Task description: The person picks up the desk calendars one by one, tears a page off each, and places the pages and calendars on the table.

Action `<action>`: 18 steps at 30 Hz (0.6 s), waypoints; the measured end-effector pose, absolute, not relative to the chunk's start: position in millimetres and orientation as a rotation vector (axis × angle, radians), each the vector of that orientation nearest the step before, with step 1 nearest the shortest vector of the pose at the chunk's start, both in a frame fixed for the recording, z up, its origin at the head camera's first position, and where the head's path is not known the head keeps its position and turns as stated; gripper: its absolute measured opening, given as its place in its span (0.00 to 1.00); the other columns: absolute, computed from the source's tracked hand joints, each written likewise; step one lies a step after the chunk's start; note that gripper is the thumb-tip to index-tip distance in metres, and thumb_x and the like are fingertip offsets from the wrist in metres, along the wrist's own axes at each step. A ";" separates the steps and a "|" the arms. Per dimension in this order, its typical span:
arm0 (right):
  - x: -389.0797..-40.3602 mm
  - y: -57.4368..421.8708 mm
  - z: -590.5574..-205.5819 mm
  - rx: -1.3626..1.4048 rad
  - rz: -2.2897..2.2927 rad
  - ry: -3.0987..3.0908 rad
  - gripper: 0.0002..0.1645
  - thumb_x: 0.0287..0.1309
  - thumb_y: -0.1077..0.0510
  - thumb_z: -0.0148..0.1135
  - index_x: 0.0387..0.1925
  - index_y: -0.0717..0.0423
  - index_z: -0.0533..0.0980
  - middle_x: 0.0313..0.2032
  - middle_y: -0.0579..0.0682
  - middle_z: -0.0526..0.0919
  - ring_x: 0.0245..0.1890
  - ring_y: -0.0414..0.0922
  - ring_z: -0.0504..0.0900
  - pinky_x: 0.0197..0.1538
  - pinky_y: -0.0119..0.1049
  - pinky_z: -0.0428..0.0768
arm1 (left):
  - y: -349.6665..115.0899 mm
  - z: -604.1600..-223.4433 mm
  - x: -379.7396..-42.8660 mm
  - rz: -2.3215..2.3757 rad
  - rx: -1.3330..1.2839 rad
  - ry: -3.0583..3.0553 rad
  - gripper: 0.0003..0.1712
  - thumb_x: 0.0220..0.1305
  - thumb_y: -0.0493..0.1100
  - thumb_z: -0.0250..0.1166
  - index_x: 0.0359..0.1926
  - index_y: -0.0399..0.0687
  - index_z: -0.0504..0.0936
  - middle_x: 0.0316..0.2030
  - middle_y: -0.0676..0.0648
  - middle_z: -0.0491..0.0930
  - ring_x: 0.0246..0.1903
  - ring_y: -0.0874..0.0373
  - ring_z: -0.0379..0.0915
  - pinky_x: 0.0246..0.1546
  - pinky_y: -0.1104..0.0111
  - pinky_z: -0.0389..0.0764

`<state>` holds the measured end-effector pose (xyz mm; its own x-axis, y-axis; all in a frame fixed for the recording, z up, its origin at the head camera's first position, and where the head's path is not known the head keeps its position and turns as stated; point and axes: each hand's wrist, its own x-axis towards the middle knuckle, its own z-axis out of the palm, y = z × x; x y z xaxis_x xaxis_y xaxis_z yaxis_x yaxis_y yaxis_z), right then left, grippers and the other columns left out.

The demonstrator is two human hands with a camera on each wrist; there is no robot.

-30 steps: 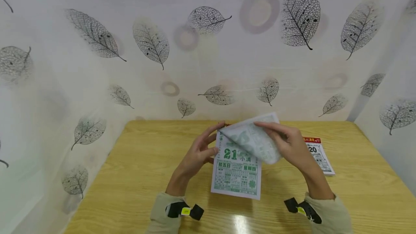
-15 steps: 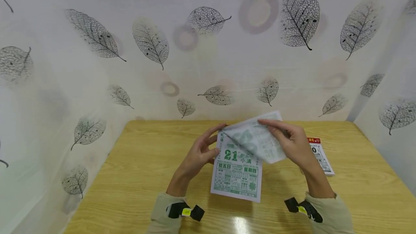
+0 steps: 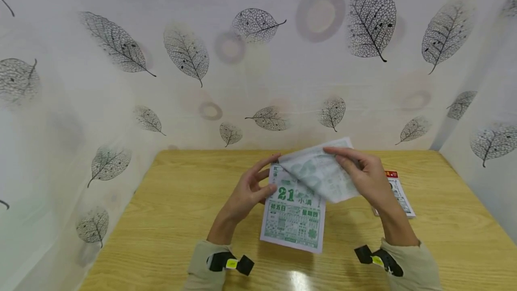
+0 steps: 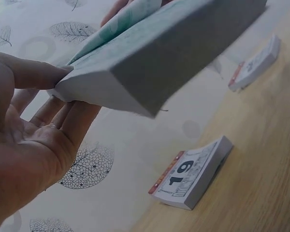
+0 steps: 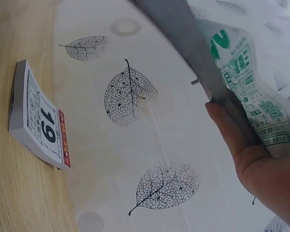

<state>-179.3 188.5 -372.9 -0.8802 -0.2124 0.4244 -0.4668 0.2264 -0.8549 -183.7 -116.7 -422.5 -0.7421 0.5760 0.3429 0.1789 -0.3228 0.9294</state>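
Note:
A thick tear-off calendar pad (image 3: 292, 226) with green print and a large 21 is held up over the table. My left hand (image 3: 244, 196) grips its upper left edge, thumb on the front. In the left wrist view its fingers lie under the pad's grey-white block (image 4: 159, 53). My right hand (image 3: 365, 174) pinches the top leaf (image 3: 323, 176), which is peeled up toward the upper right, its pale back showing. That leaf still meets the pad near the upper left corner. The right wrist view shows the leaf's green front (image 5: 266, 108) beside the right hand (image 5: 266, 169).
Partly behind my right hand, a calendar with a red header (image 3: 401, 199) lies on the wooden table (image 3: 173, 219). The left wrist view shows a calendar marked 19 (image 4: 183, 174) and another one (image 4: 256, 63) farther off. Leaf-patterned covering (image 3: 258, 84) stands behind the table.
My right hand has drawn the leaf slightly to the right, covering more of the calendar on the table. The left thumb sits a little farther onto the pad's front.

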 end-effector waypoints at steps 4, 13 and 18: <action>-180.2 190.4 -373.2 0.639 1.722 -2.254 0.17 0.75 0.67 0.54 0.59 0.64 0.81 0.55 0.46 0.86 0.15 0.36 0.65 0.22 0.32 0.71 | -118.0 -422.1 -183.7 2.149 0.982 1.636 0.39 0.73 0.27 0.56 0.80 0.45 0.56 0.63 0.30 0.72 0.43 0.52 0.86 0.37 0.59 0.89; -181.1 192.5 -375.5 0.674 1.822 -2.194 0.18 0.76 0.66 0.53 0.60 0.67 0.79 0.59 0.50 0.84 0.36 0.39 0.82 0.37 0.26 0.80 | -117.1 -421.3 -183.1 2.171 0.962 1.636 0.38 0.73 0.27 0.56 0.80 0.45 0.57 0.64 0.31 0.71 0.42 0.52 0.86 0.35 0.61 0.89; -181.3 193.0 -375.1 0.625 1.910 -2.148 0.18 0.76 0.65 0.53 0.60 0.67 0.79 0.58 0.50 0.84 0.41 0.40 0.85 0.36 0.28 0.84 | -117.0 -420.5 -182.2 2.172 0.975 1.626 0.38 0.73 0.27 0.56 0.80 0.45 0.56 0.64 0.30 0.72 0.43 0.51 0.86 0.36 0.60 0.89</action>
